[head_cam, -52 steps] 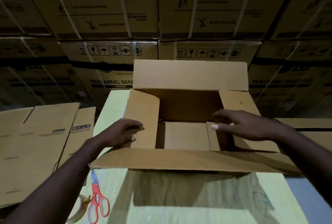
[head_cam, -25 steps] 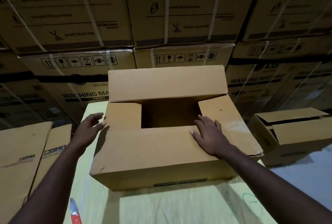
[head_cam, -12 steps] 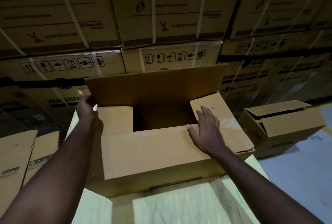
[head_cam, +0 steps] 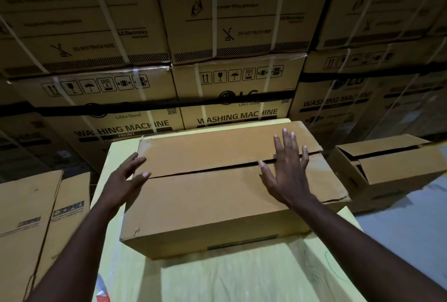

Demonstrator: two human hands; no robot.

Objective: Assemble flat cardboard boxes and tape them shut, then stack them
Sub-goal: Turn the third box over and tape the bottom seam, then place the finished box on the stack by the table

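Left hand (head_cam: 123, 178) and right hand (head_cam: 287, 171) touch the closed box (head_cam: 205, 207).

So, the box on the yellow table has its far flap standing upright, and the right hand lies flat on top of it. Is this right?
Not quite: the far flap is folded down, meeting the near flap at a narrow seam, as the head view shows. The right hand does lie flat on top of the box.

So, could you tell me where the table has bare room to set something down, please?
The widest bare patch is the table on the near side of the box. A narrower strip runs along the box's left side, by the left hand. Behind, washing machine cartons crowd close.
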